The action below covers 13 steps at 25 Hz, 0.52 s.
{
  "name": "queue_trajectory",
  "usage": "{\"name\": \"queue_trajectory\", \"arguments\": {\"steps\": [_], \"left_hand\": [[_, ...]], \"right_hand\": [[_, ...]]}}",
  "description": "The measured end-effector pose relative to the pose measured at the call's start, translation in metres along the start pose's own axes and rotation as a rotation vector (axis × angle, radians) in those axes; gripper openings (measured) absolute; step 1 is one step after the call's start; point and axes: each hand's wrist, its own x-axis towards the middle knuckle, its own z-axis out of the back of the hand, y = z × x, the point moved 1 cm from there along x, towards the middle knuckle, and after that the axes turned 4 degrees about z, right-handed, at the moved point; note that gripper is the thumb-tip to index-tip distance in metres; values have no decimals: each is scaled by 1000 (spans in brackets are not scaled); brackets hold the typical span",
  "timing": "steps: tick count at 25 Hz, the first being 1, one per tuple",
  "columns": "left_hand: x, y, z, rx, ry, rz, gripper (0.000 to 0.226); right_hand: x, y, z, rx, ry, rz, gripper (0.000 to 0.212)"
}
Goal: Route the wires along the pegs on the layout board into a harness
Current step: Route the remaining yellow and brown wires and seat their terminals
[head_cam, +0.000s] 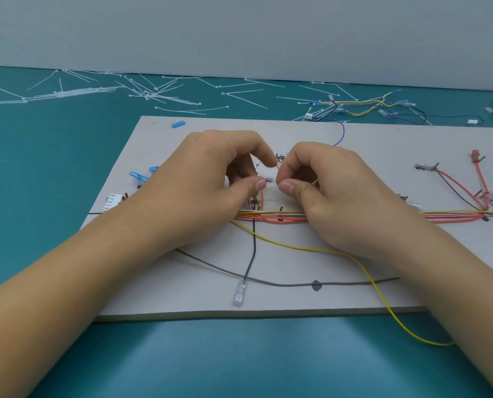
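A grey layout board [354, 139] lies on the teal table, with small dark pegs such as one peg [281, 208] near its middle. Red, yellow and grey wires run as a bundle [271, 217] across the board. My left hand [205, 182] and my right hand [334, 191] meet over the board's centre, fingers curled. Between their fingertips sits a small white connector [268, 178] with a red wire [261, 198] looping down from it; both hands pinch it. A loose yellow wire [363, 268] trails off the front edge. A dark wire ends in a clear terminal [238, 295].
Several white cable ties [153, 94] are scattered at the back of the table. More wires with blue terminals [363, 107] lie at the back right. Red and grey branches [458, 191] spread on the board's right. A white connector [112, 201] and blue terminals [137, 177] sit at the board's left.
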Motion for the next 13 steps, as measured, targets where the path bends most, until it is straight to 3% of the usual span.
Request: {"name": "queue_trajectory", "arguments": {"steps": [6, 13], "left_hand": [[-1, 1, -3, -62, 26, 2, 28], [-1, 0, -4, -55, 37, 15, 21]], "right_hand": [[1, -2, -3, 16, 27, 3, 12], [0, -1, -3, 13, 38, 25, 13]]}}
